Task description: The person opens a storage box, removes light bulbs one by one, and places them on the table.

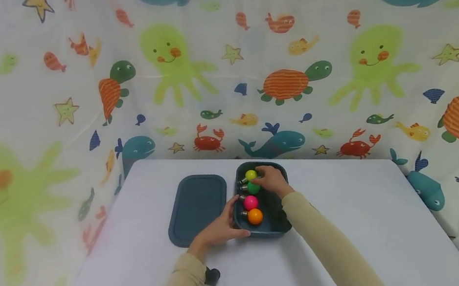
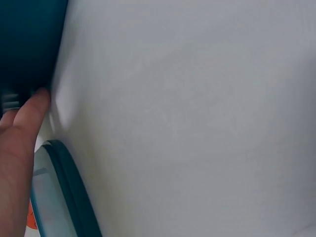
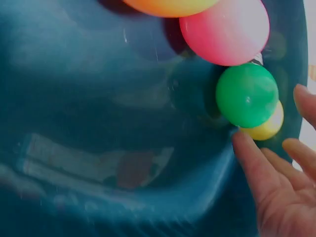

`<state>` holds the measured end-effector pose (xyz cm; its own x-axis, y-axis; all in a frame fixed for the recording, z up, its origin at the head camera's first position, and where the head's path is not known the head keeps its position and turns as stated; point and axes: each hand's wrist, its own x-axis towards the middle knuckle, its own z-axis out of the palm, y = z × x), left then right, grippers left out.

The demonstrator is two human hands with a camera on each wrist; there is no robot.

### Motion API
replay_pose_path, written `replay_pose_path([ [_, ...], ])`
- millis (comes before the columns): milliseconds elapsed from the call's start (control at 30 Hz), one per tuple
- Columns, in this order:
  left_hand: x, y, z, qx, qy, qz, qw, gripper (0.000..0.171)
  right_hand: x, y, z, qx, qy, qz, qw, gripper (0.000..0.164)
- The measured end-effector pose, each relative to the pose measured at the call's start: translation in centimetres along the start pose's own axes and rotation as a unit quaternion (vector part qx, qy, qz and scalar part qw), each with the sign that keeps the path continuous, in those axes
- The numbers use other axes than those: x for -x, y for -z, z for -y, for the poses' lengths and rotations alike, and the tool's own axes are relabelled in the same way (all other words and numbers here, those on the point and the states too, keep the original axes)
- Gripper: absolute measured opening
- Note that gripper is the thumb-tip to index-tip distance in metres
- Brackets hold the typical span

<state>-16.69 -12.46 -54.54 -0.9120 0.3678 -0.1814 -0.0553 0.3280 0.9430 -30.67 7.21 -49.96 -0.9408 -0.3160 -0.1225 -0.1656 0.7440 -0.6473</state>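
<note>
A dark teal plastic box (image 1: 275, 227) holds coloured light bulbs lying in a row along its left wall, metal bases toward that wall. From the far end they are a yellow bulb (image 1: 250, 175), a green bulb (image 1: 254, 187), a pink bulb (image 1: 250, 202) and an orange bulb (image 1: 255, 216). My left hand (image 1: 220, 228) spreads round the box's near left corner, fingers at the left side, thumb at the front. Inside the far end, my right hand (image 1: 273, 181) reaches to the yellow and green bulbs. In the right wrist view, one fingertip (image 3: 240, 138) is right beside them, other fingers stand apart.
Flat on the white table (image 1: 347, 214), left of the box, lies a matching teal lid (image 1: 198, 209). A black device (image 1: 212, 277) shows at the left wrist. Behind the table hangs a cloth (image 1: 221, 85) printed with sea animals.
</note>
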Motion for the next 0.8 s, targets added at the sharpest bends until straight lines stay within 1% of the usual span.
replay_pose_path([
  [133,0.0,-0.1,0.1,0.004,0.001,0.002,1.0000,0.103,-0.3,-0.6,-0.3,-0.053,-0.035,-0.013,0.998,0.058],
  [233,0.1,0.0,0.1,0.007,0.002,0.004,1.0000,0.103,-0.4,-1.0,-0.2,-0.071,-0.047,-0.023,0.996,0.056],
  [500,0.3,-0.1,-0.1,0.006,0.004,0.000,1.0000,0.102,-0.8,-1.8,0.0,-0.065,-0.048,-0.059,0.995,0.051],
  [800,0.3,0.0,0.2,0.005,0.004,0.002,1.0000,0.103,-1.1,-2.3,0.3,-0.052,-0.044,-0.074,0.995,0.045],
])
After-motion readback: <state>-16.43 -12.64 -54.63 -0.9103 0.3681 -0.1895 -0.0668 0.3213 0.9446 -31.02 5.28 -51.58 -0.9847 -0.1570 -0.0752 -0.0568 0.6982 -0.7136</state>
